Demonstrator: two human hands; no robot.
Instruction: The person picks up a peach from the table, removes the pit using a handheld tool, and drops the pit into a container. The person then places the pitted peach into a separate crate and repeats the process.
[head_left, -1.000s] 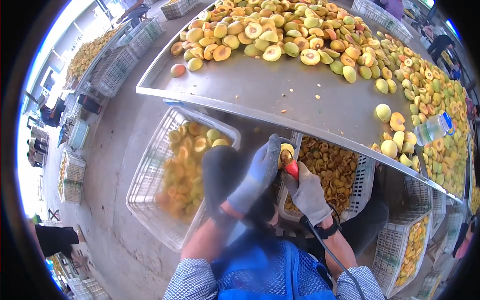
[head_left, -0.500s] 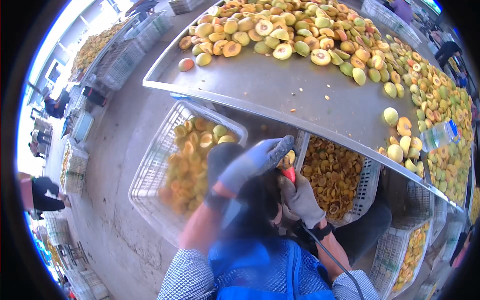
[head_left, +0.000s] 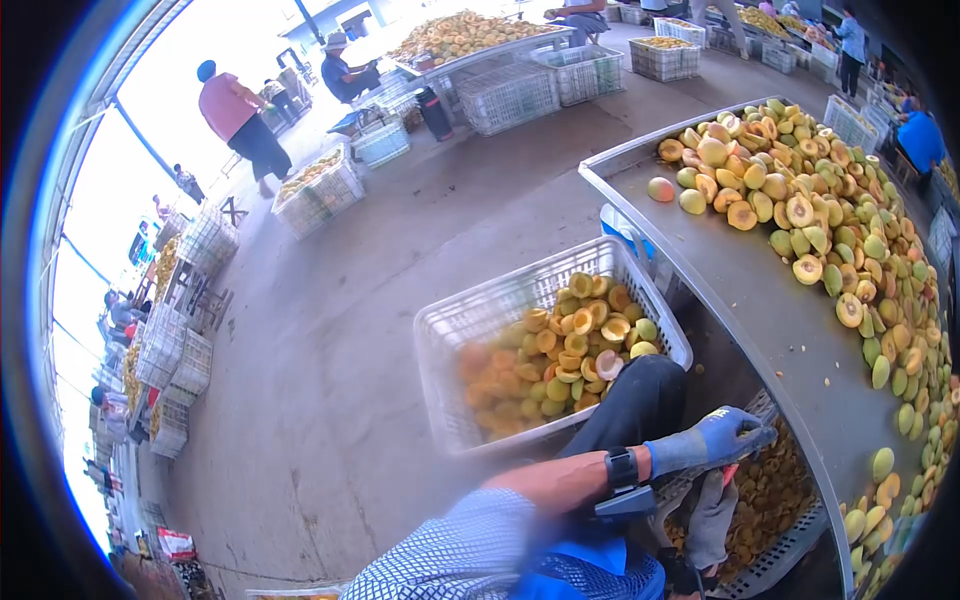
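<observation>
My left hand, in a blue glove with dark fingertips, is closed beside the table edge, its fingers curled in. Whatever lies between them is hidden. Just below it, my right hand in a grey glove grips a small red-handled tool; the tool's working end is out of sight behind the left hand. Both hands are above a crate of brownish fruit scraps. Left of my knee stands a white crate holding halved peaches with hollowed centres.
A metal table with a raised rim is on the right, heaped with peach halves. Across the concrete floor stand more crates and another loaded table. A person in a pink top is at the back left.
My view has swung left, so table and crates appear further right. My left hand stays close to the right; the fruit piece seen between them earlier is now hidden.
</observation>
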